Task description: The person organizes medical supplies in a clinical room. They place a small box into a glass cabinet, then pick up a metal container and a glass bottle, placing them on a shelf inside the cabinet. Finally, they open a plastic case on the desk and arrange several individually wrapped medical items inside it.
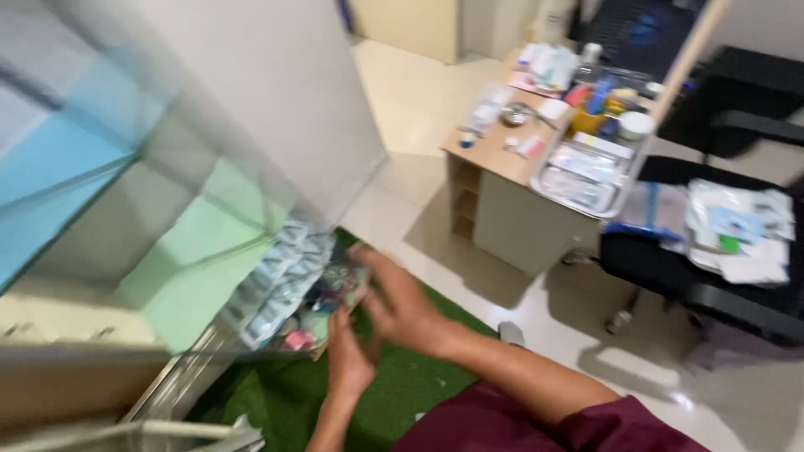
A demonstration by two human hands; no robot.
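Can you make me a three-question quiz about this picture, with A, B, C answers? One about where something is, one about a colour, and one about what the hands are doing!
1. Where is the metal tray?
A. on the desk
B. on the green mat
C. on the chair

2. What colour is the mat under the hands?
A. red
B. green
C. yellow

3. What are the left hand and right hand doing?
A. hanging free
B. holding a small packet together
C. resting flat on the floor

Answers: 1 A, it sits at the desk edge. 2 B, it looks grass-green. 3 B, both hands meet at the packet.
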